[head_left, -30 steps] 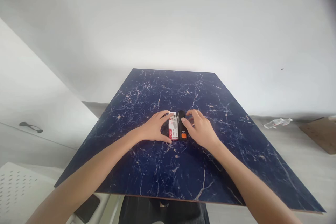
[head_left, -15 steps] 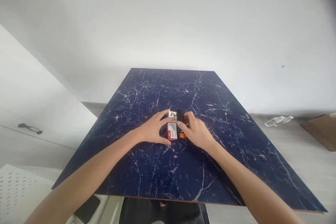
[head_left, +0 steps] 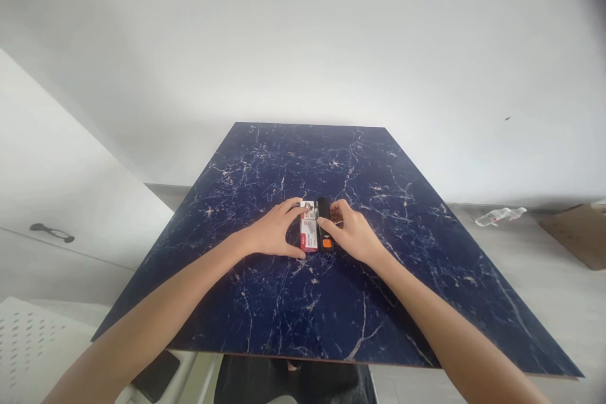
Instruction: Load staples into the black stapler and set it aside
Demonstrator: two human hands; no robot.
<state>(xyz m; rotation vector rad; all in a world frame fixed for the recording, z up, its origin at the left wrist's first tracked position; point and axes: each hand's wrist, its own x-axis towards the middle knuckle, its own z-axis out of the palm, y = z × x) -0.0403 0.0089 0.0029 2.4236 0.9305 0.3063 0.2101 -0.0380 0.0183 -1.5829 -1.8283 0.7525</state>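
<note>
Two small white-and-red printed boxes, a larger one (head_left: 309,235) and a smaller one (head_left: 307,205), lie end to end at the middle of the table. Against their right side is a black stapler-like object (head_left: 324,214) with an orange patch near its front end. My left hand (head_left: 272,230) curves around the boxes, thumb at the near end and index finger on the smaller box. My right hand (head_left: 353,232) grips the black object from the right, its thumb on top close to the boxes. Its other fingers are curled and partly hidden.
The dark blue marbled table (head_left: 303,315) stands against a white wall. To its right on the floor are a clear plastic bottle (head_left: 499,216) and a cardboard box (head_left: 577,235). A dark flat object (head_left: 156,375) lies below the table's front left edge, beside a white perforated surface (head_left: 33,347).
The whole view has shifted very slightly. Both hands keep their places on the boxes and the black object, with my left index finger slightly farther back on the smaller box.
</note>
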